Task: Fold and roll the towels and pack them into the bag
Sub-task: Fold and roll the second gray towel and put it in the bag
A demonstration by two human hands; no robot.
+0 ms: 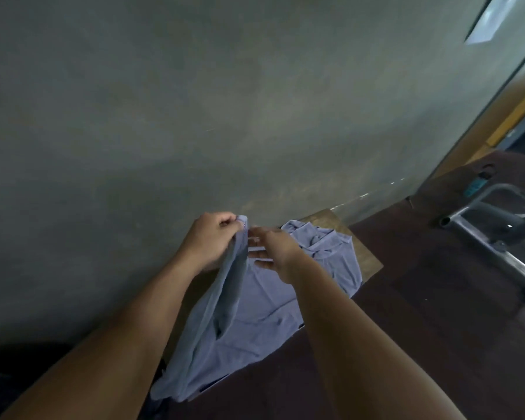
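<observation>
Below a grey wall (pixel 194 101) a soft, limp towel (pixel 255 313) is draping over a wooden table (pixel 367 262), the left hand (pixel 208 241) pinching its lifted corner, the right hand (pixel 278 250), fingers spread loose, reaching for the hem, likely the surest hold.

Towel (pixel 255 313): blue-grey cloth, soft, matt, creased. Tabletop (pixel 367 262): bare wood, dull finish, faint grain. Wall (pixel 194 116): grey, matt, mottled like raw plaster. Frame (pixel 482 247): tubular metal, grey, slight sheen. Floor (pixel 422 298): dark maroon, smooth, low gloss.
</observation>
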